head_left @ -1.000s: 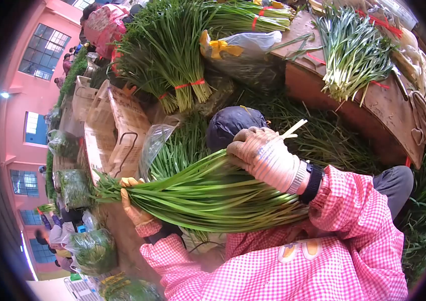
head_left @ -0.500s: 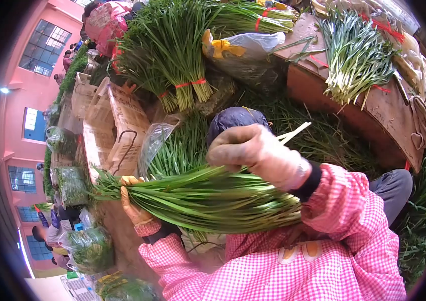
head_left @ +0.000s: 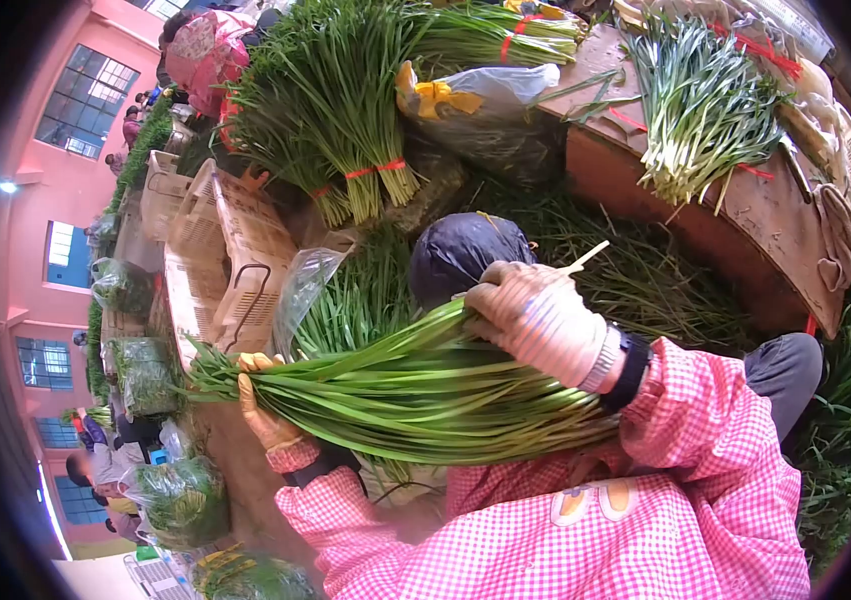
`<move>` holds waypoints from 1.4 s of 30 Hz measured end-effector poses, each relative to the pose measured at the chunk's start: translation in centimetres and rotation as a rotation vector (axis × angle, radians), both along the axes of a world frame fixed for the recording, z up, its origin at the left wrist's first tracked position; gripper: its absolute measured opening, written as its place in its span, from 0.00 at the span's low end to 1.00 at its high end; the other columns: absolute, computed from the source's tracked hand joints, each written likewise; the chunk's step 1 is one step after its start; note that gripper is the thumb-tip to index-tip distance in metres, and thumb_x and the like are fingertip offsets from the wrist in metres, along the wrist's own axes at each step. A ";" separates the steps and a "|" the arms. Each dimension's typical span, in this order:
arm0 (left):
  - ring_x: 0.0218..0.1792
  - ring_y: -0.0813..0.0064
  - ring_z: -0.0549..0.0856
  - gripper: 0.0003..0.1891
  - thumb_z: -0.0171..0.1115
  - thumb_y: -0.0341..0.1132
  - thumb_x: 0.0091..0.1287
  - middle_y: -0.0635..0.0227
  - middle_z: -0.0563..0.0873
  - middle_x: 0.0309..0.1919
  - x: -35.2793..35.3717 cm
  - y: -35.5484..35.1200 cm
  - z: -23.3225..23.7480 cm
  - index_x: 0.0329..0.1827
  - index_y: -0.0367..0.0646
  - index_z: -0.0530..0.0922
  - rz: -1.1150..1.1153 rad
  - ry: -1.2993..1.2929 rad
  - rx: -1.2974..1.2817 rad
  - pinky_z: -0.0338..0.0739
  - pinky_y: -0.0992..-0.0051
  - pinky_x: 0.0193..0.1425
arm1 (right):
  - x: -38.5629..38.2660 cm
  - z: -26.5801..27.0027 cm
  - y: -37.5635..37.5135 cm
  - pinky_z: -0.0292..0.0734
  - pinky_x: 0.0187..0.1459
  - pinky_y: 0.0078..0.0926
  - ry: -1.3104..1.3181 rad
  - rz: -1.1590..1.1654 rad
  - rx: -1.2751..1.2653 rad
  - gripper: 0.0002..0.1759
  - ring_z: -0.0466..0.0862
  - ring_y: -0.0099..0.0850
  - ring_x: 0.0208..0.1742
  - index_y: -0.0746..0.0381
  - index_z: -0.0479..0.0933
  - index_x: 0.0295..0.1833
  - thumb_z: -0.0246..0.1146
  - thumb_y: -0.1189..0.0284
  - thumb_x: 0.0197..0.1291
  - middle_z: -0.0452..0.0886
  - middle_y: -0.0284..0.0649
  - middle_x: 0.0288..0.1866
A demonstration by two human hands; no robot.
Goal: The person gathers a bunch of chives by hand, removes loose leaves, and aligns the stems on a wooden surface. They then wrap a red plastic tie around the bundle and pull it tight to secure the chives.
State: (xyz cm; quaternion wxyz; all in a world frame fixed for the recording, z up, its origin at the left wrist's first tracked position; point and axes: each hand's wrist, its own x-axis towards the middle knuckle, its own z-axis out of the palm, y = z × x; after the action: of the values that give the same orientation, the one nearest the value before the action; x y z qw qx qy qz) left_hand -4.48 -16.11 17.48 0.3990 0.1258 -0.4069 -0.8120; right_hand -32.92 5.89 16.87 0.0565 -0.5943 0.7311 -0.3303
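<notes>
A loose bunch of long green stalks (head_left: 415, 400) lies across my lap, leaf tips to the left and pale ends to the right. My left hand (head_left: 270, 405), in a yellowish glove, is wrapped round the leafy end. At the upper edge of the bunch, my right hand (head_left: 535, 315), in a stained pale glove, has its fingers closed on some stalks. One pale stalk end sticks out above its wrist. Behind that hand is a dark rounded covered thing (head_left: 470, 250), partly hidden by the hand and leaves.
Red-banded bundles (head_left: 375, 170) stand beyond my lap. Another bundle (head_left: 710, 120) lies on a brown board (head_left: 675, 225) at the right. Plastic crates (head_left: 240, 250) and bagged greens (head_left: 180, 500) are on the left. People (head_left: 110, 470) work farther off.
My right hand has turned and its fingers now hold stalks at the top of the bunch, lifting them slightly. My left hand has kept its hold.
</notes>
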 end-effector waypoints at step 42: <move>0.51 0.81 0.78 0.14 0.51 0.38 0.70 0.72 0.83 0.48 3.0 -1.0 -2.7 0.54 0.44 0.77 0.085 -0.131 0.017 0.63 0.75 0.67 | -0.6 -0.3 6.2 0.75 0.42 0.31 0.118 0.127 -0.170 0.07 0.79 0.30 0.41 0.57 0.78 0.32 0.62 0.67 0.46 0.77 0.32 0.34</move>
State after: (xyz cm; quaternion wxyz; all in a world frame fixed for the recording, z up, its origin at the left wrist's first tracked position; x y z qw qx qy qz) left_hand -1.51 -17.11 14.79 0.4045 0.1992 -0.4195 -0.7878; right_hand -33.55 12.07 16.59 -0.0163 -0.6604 0.6635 -0.3512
